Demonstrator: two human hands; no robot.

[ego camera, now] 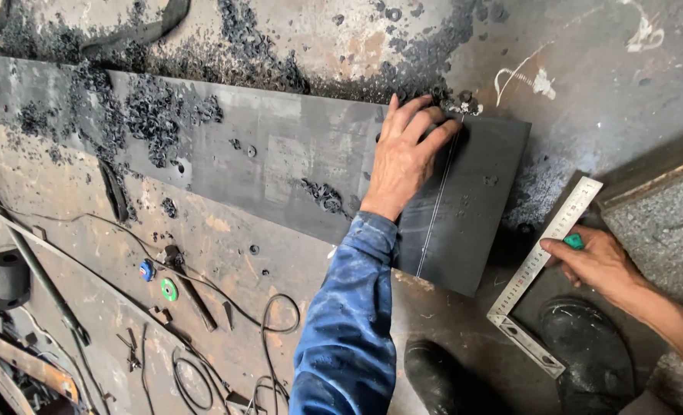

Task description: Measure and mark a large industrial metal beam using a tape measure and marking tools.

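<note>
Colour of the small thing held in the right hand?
Green, pinched in the right hand; head view.

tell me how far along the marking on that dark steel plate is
Done: a thin pale line already crosses the dark plate near its right end. In hand: the left hand lies flat on the plate by the line's top, and the right hand holds a metal square and a small green piece off to the side. Left: the plate is uncut at the line.
</note>
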